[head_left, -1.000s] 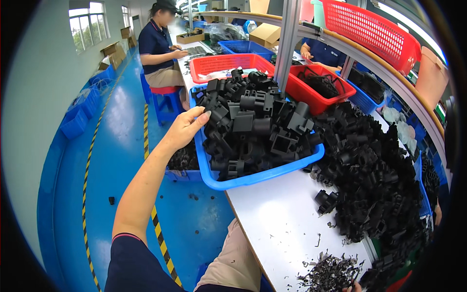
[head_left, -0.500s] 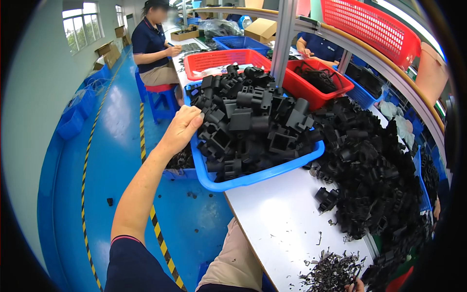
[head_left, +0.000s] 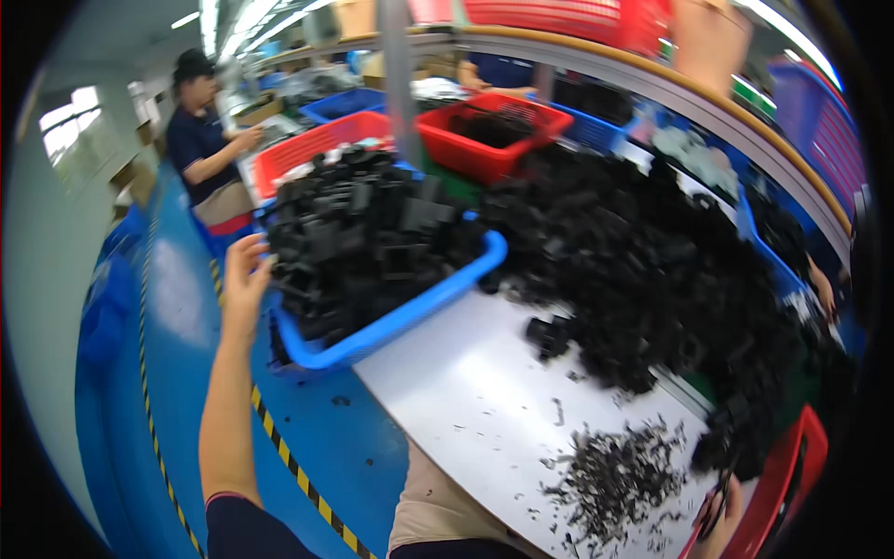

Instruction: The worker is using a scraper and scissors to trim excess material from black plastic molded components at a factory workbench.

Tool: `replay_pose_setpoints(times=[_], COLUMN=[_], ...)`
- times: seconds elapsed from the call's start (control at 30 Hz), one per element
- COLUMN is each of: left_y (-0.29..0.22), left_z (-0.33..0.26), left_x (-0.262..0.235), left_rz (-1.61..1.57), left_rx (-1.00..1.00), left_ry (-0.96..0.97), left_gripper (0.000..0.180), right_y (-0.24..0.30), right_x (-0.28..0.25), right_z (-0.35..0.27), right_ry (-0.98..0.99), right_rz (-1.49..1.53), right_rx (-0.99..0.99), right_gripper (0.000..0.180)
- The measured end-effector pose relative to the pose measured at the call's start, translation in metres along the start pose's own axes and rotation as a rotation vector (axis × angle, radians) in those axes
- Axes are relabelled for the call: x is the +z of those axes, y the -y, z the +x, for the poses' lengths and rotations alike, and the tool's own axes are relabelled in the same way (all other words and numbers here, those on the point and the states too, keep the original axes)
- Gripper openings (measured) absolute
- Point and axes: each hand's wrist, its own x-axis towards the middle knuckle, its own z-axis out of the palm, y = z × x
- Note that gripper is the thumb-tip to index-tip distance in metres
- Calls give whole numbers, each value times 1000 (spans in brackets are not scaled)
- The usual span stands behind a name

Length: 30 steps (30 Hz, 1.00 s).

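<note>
At the left side of a blue basket (head_left: 410, 324), my left hand (head_left: 244, 279) is raised with fingers bent and apart, nothing visible between them. Black molded plastic parts (head_left: 349, 233) heap above the basket's rim. The basket sits at the table's left edge. At the lower right, my right hand (head_left: 728, 524) is closed round a dark hand tool (head_left: 713, 503) that looks like scissors or nippers; blur hides its exact kind. Small black plastic scraps (head_left: 619, 480) lie scattered on the white tabletop (head_left: 466, 391) left of that hand.
A large pile of black parts (head_left: 643, 261) covers the table's right side. Red baskets (head_left: 484, 149) stand behind, and another red container (head_left: 792, 484) is beside my right hand. A metal post (head_left: 399, 84) rises behind the blue basket. A co-worker (head_left: 207, 140) sits far left.
The view has swung right, so the basket appears farther left. My left hand's fingers have loosened at the basket's side. My right hand with its tool shows more fully.
</note>
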Motion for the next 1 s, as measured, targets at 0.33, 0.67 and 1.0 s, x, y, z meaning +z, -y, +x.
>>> replay_pose_setpoints(times=[0.33,0.67,1.0], left_y=[25,-121,-168], left_z=[3,-62,-129], left_x=[-44,51,296], left_rz=[-214,113,256], left_rx=[-156,570,562], left_ry=[124,82,780], left_gripper=[45,24,94], right_y=[3,3,2], right_x=[-12,-19,-16], right_z=[-20,-16,-12], right_ry=[-119,-206,-106], right_rz=[-44,42,128], right_rx=[124,9,45], right_gripper=[32,32,32])
